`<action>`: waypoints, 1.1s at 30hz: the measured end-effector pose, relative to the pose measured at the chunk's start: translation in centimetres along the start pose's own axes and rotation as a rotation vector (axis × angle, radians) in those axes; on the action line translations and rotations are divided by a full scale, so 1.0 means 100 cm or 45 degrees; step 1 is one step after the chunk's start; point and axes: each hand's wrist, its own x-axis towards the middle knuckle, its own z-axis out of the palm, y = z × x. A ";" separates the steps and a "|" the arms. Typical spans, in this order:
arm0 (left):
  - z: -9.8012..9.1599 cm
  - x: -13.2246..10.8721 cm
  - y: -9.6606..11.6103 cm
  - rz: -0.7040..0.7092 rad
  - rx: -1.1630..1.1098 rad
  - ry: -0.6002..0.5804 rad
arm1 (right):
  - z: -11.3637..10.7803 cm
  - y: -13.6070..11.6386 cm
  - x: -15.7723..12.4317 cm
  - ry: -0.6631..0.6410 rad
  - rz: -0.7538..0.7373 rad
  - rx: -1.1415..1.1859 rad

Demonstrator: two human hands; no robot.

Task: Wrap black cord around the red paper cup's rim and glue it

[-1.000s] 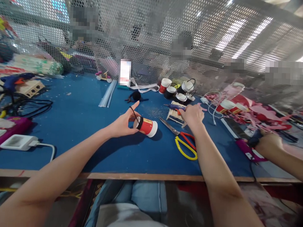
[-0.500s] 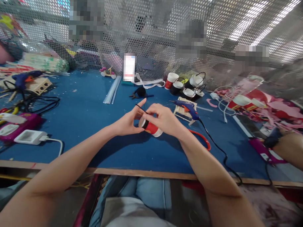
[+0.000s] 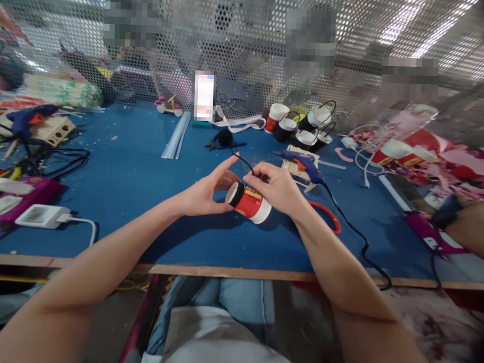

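Note:
A red and white paper cup lies tilted on its side between my hands, just above or on the blue table. Around its left end runs a black band. My left hand grips that end, thumb below and fingers on the far side. With thumb and forefinger, my right hand pinches a thin black cord. The cord arches over from near my left fingertips to the cup's side. Where it meets the cup is partly hidden by my right fingers.
Behind my right hand, a blue glue gun rests on a stick rack. Several cups with black handles stand farther back. A black ball, clear strips and a lit phone lie beyond. Another person's arm is at right.
My right hand has moved right, off the cup's side, and now pinches the cord, so more of the red cup shows. My left hand keeps its hold. The view has tilted slightly downward.

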 end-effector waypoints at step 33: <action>0.000 0.001 0.006 -0.532 -0.027 0.146 | 0.025 0.011 -0.014 -0.064 -0.022 -0.365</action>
